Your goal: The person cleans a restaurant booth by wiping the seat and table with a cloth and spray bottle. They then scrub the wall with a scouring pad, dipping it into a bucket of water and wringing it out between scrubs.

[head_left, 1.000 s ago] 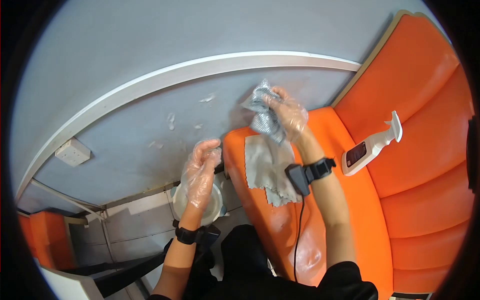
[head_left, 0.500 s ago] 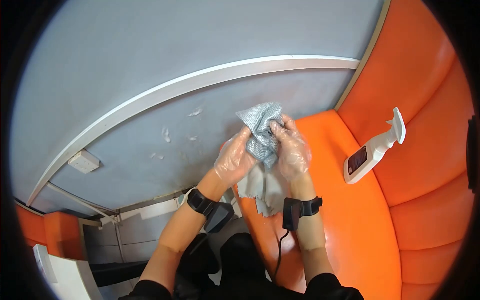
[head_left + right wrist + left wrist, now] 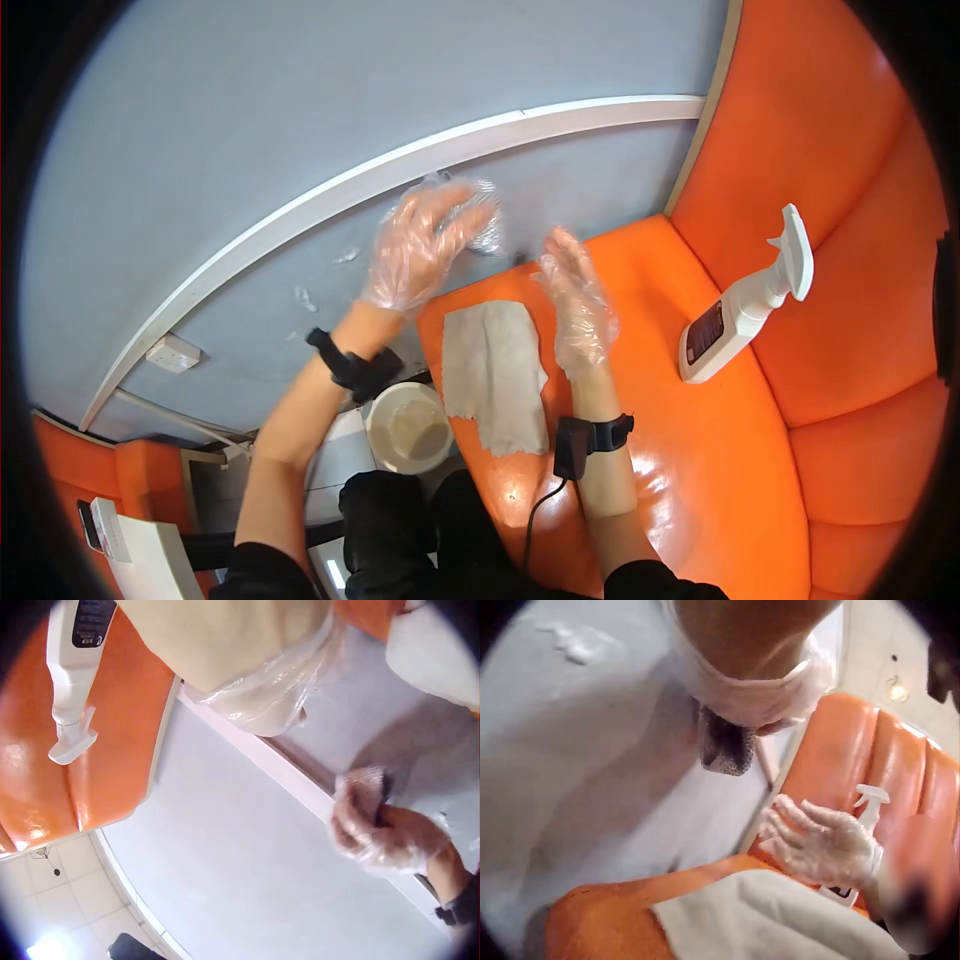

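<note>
In a clear plastic glove, my left hand [image 3: 415, 250] [image 3: 390, 840] grips the silvery mesh cloth [image 3: 487, 222] [image 3: 727, 748] [image 3: 366, 784] at the grey wall, just under the white rail. Its fingers curl round the cloth in the right wrist view. My gloved right hand [image 3: 580, 308] [image 3: 821, 846] hangs empty over the orange seat, fingers loosely spread. Between the hands and nearer my body, a pale grey cloth [image 3: 497, 372] [image 3: 742, 919] lies flat on the seat. White foam patches [image 3: 304, 298] [image 3: 574, 649] cling to the wall.
A white spray bottle [image 3: 732, 325] [image 3: 73, 675] stands on the seat, right of my right hand. The white bucket [image 3: 374, 428] is on the floor beside the seat's left edge. A socket box [image 3: 173, 353] sticks out low on the wall; a white rail [image 3: 600, 110] crosses it.
Both hands met at the mesh cloth half a second ago. Since then my right hand has let go, and my left has carried the cloth left to the wall, uncovering the pale cloth.
</note>
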A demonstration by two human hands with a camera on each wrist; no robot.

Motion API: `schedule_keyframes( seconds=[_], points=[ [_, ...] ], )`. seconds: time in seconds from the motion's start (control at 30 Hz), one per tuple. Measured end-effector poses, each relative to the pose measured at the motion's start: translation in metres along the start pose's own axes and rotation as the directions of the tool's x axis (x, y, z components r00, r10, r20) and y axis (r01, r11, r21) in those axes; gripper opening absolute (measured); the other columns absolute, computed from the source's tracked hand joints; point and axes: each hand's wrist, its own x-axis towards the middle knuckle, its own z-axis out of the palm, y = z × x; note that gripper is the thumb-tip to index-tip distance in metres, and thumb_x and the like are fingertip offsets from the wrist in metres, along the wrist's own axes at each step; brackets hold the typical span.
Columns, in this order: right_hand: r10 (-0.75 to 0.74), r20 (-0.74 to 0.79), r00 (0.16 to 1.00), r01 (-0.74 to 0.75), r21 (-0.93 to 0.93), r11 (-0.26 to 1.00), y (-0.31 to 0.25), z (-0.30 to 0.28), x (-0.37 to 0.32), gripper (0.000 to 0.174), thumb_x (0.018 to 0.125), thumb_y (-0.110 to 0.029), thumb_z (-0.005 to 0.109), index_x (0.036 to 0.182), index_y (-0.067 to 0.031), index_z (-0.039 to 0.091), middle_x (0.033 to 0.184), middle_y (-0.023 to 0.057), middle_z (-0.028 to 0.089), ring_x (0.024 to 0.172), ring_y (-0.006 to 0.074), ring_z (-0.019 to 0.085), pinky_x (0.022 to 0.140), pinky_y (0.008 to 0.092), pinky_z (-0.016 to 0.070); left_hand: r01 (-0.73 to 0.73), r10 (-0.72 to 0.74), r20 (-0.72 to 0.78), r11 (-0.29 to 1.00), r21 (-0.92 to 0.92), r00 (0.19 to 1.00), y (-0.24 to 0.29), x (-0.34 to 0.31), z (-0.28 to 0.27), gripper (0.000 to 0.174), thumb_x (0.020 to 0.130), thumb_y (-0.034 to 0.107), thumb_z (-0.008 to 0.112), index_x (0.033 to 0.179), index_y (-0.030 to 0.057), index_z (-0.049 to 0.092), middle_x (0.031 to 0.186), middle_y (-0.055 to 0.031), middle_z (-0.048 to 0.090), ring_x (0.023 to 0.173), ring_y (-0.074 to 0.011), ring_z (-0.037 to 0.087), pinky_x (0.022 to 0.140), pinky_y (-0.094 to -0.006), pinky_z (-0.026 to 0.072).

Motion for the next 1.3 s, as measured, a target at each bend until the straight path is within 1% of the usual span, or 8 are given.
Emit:
schedule_keyframes(
  seconds=[0.07, 0.17, 0.63, 0.9, 0.97, 1.03, 1.1, 1.3],
  points=[
    [0.062, -0.008, 0.998, -0.062, -0.024, 0.998, -0.001, -0.009, 0.006, 0.052, 0.096, -0.016, 0.063, 0.143, -0.0024, 0.046, 0.142, 0.0134, 0.048, 0.13, 0.0241, 0.048, 0.109, 0.0363, 0.0389, -0.274, 0.244, 0.129, 0.899, 0.341, 0.961, -0.034, -0.018, 0.0, 0.051, 0.077, 0.013, 0.069, 0.128, 0.0227, 0.063, 0.137, -0.0008, 0.055, 0.121, -0.0342, 0.054, 0.094, -0.046, 0.0507],
    [0.056, -0.009, 0.998, -0.055, 0.021, 0.998, 0.0, -0.008, 0.006, 0.048, 0.096, -0.017, 0.062, 0.141, -0.0032, 0.048, 0.139, 0.0115, 0.051, 0.129, 0.0246, 0.049, 0.108, 0.0369, 0.0405, -0.35, 0.186, 0.359, 0.811, 0.47, 0.914, -0.057, -0.04, 0.006, 0.055, 0.08, 0.017, 0.067, 0.134, 0.0246, 0.06, 0.148, 0.001, 0.046, 0.133, -0.0331, 0.046, 0.1, -0.0448, 0.0493],
    [0.037, -0.004, 0.999, -0.037, -0.004, 0.999, -0.001, -0.003, 0.005, 0.038, 0.097, -0.016, 0.06, 0.133, -0.004, 0.055, 0.134, 0.0092, 0.055, 0.12, 0.0195, 0.053, 0.102, 0.0345, 0.0447, -0.322, 0.264, 0.237, 0.912, 0.253, 0.935, -0.02, 0.059, 0.096, 0.044, 0.089, 0.024, 0.061, 0.133, 0.0188, 0.06, 0.154, -0.0018, 0.04, 0.133, -0.0303, 0.046, 0.106, -0.042, 0.0452],
    [0.072, 0.085, 0.994, -0.07, -0.021, 0.997, 0.001, -0.004, 0.0, 0.041, 0.096, -0.017, 0.061, 0.135, -0.0027, 0.054, 0.136, 0.0103, 0.054, 0.121, 0.0226, 0.054, 0.104, 0.0374, 0.0451, -0.316, 0.231, 0.352, 0.925, 0.209, 0.907, -0.063, -0.032, 0.021, 0.046, 0.089, 0.015, 0.058, 0.135, 0.0171, 0.059, 0.15, -0.0045, 0.045, 0.138, -0.0315, 0.041, 0.108, -0.0429, 0.044],
    [0.0, 0.398, 0.917, 0.254, -0.584, 0.771, 0.01, -0.012, 0.0, 0.047, 0.092, -0.022, 0.065, 0.136, -0.0102, 0.056, 0.143, 0.0122, 0.05, 0.132, 0.0295, 0.047, 0.11, 0.0397, 0.0386, -0.303, 0.215, 0.365, 0.931, 0.202, 0.906, -0.073, -0.055, 0.004, 0.045, 0.089, 0.013, 0.059, 0.134, 0.0173, 0.06, 0.15, -0.0043, 0.045, 0.139, -0.0314, 0.041, 0.107, -0.0428, 0.0442],
    [0.042, 0.54, 0.841, 0.407, -0.682, 0.607, 0.016, -0.014, -0.006, 0.056, 0.085, -0.033, 0.069, 0.136, -0.0151, 0.057, 0.15, 0.0142, 0.042, 0.137, 0.0369, 0.039, 0.115, 0.0451, 0.031, -0.348, 0.222, 0.369, 0.88, 0.322, 0.903, -0.081, -0.064, 0.0, 0.042, 0.09, 0.021, 0.064, 0.132, 0.0168, 0.061, 0.148, -0.0046, 0.048, 0.139, -0.0289, 0.042, 0.108, -0.0414, 0.0449],
    [0.337, 0.629, 0.701, 0.617, -0.771, 0.157, 0.017, -0.008, -0.02, 0.065, 0.078, -0.04, 0.072, 0.136, -0.0155, 0.056, 0.154, 0.0138, 0.035, 0.14, 0.0406, 0.032, 0.116, 0.0487, 0.0278, -0.302, 0.204, 0.327, 0.909, 0.286, 0.923, -0.076, -0.061, 0.012, 0.042, 0.09, 0.017, 0.062, 0.132, 0.0171, 0.062, 0.15, -0.0041, 0.046, 0.139, -0.0295, 0.042, 0.106, -0.042, 0.0454],
    [0.373, 0.529, 0.762, 0.538, -0.838, 0.091, 0.016, 0.003, -0.025, 0.077, 0.069, -0.035, 0.083, 0.139, -0.0185, 0.054, 0.156, 0.0116, 0.033, 0.143, 0.0379, 0.029, 0.115, 0.0463, 0.0319, -0.286, 0.222, 0.291, 0.937, 0.199, 0.93, -0.043, 0.005, 0.059, 0.043, 0.088, 0.013, 0.06, 0.131, 0.0143, 0.061, 0.151, -0.004, 0.044, 0.137, -0.0298, 0.043, 0.106, -0.0444, 0.0453]
  ],
)
